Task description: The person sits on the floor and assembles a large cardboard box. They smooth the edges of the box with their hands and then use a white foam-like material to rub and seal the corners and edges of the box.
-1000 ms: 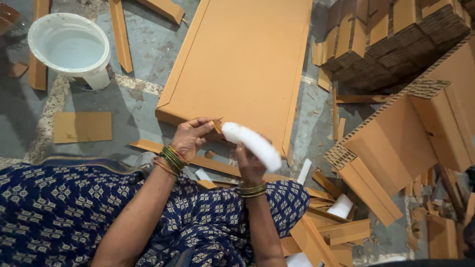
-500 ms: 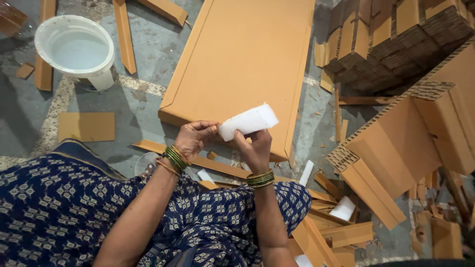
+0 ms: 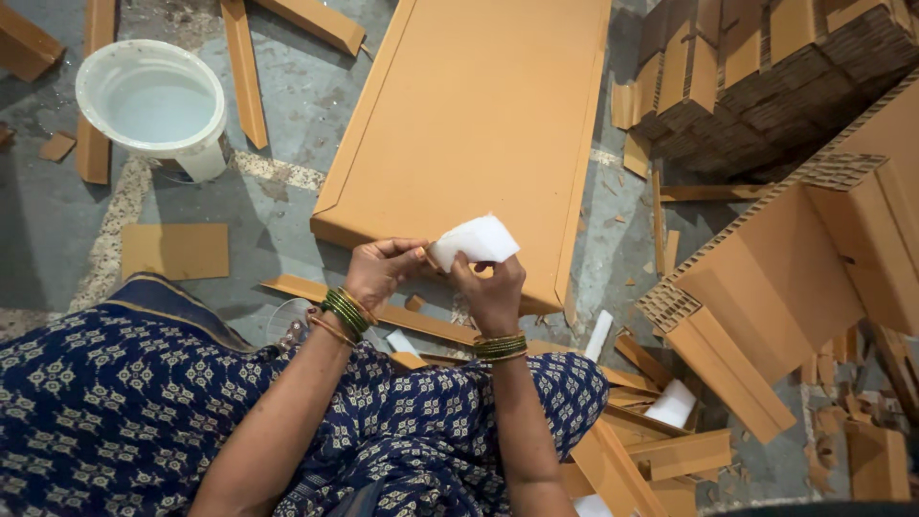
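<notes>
On a grey floor (image 3: 287,105) strewn with cardboard offcuts, the left hand (image 3: 383,271) and right hand (image 3: 493,287) both pinched a white strip (image 3: 476,239) — fingers closed on its ends, just short of the big cardboard panel (image 3: 479,124) — seemingly to peel it.

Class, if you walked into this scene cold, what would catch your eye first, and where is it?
First, the white paper piece at the centre, held between the left hand and right hand. Behind it, a large flat cardboard panel lies on the floor. A white bucket stands at upper left, and stacked cardboard blocks fill the upper right.
</notes>
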